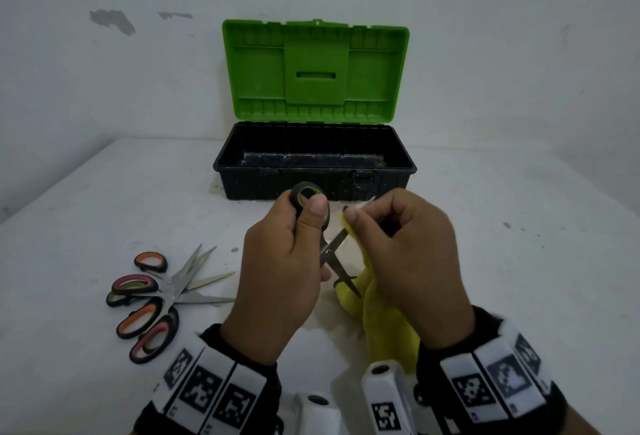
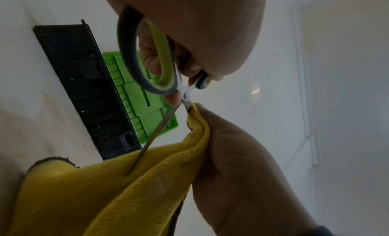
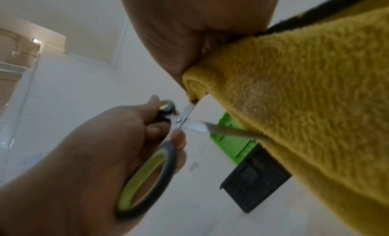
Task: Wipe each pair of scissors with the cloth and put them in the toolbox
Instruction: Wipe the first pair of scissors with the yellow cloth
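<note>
Yellow cloth (image 1: 381, 323) pinched round 1 blade by right hand (image 1: 408, 261), left hand (image 1: 277, 282) gripping green-handled scissors (image 1: 332, 251) with blades apart above worktop (image 1: 519, 261), spare scissors (image 1: 156, 299) lying left, toolbox (image 1: 315, 160) open behind.

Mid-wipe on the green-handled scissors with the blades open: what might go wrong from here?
The right hand pinches the yellow cloth over one blade of the green-handled scissors; a slip could nick a finger. The other blade's tip pokes the hanging cloth and may snag. The left hand grips only the handles, so they could twist.
</note>
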